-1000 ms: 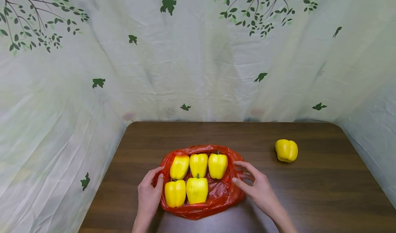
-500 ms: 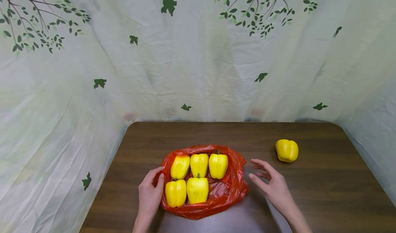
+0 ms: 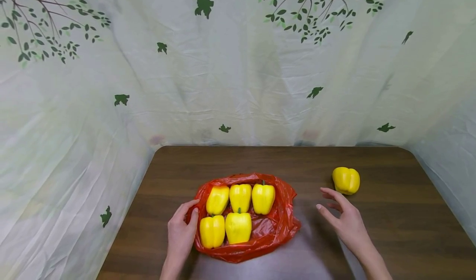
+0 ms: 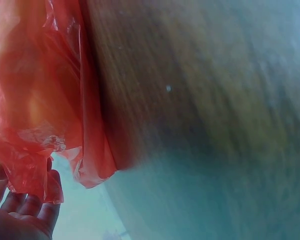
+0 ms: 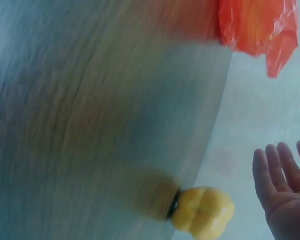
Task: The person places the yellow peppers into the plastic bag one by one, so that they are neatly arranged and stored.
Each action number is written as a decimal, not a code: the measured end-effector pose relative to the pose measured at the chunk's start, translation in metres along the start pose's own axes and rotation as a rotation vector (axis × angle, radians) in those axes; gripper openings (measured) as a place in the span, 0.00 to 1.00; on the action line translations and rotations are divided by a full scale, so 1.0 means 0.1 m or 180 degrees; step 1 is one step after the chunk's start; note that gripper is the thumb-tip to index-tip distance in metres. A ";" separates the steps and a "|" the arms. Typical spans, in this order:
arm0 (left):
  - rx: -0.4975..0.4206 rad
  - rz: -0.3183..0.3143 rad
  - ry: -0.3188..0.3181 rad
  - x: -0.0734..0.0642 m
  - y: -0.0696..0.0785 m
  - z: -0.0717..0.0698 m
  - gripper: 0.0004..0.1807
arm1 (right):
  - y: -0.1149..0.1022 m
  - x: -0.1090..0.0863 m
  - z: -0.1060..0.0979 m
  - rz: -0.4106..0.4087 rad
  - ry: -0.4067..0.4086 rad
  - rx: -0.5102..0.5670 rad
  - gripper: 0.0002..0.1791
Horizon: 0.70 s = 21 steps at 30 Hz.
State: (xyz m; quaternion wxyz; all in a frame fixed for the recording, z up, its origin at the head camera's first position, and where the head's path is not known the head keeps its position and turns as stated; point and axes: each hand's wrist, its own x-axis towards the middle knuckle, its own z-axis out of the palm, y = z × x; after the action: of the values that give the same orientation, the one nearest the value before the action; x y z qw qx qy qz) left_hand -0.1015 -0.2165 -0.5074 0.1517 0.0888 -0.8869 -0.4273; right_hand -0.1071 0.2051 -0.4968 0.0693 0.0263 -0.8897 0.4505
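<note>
Right hand (fingers spread) has left the bag, nearing the loose pepper

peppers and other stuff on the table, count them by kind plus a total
yellow peppers in the red bag: 5
loose yellow pepper on the table: 1
red plastic bag: 1
hands: 2, left hand and right hand
total: 9
</note>
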 end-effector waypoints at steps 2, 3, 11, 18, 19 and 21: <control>-0.0003 -0.0007 -0.0005 0.00 0.00 0.00 0.14 | 0.03 0.01 -0.04 -0.0025 0.0080 -0.0051 0.28; -0.0002 -0.0005 -0.0005 0.00 0.00 0.00 0.14 | 0.04 0.01 -0.06 -0.0047 0.0131 -0.0076 0.27; 0.0013 0.0032 -0.0006 0.00 -0.01 0.00 0.14 | 0.12 0.06 -0.18 -0.0167 0.0603 -0.0063 0.26; -0.0009 0.0033 -0.0023 -0.01 -0.02 -0.01 0.14 | 0.16 0.10 -0.28 -0.0095 0.0827 -0.0220 0.27; -0.0012 0.0030 -0.0026 -0.01 -0.02 -0.01 0.14 | 0.17 0.11 -0.28 -0.0092 0.0844 -0.0247 0.27; -0.0013 0.0031 -0.0029 -0.01 -0.02 -0.01 0.14 | 0.19 0.12 -0.30 -0.0075 0.0851 -0.0257 0.28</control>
State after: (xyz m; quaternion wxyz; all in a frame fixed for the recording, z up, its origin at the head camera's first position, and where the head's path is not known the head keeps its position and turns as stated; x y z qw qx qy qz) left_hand -0.1004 -0.2182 -0.5091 0.1499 0.0822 -0.8871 -0.4288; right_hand -0.1183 0.2403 -0.4924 0.1935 -0.0263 -0.8896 0.4130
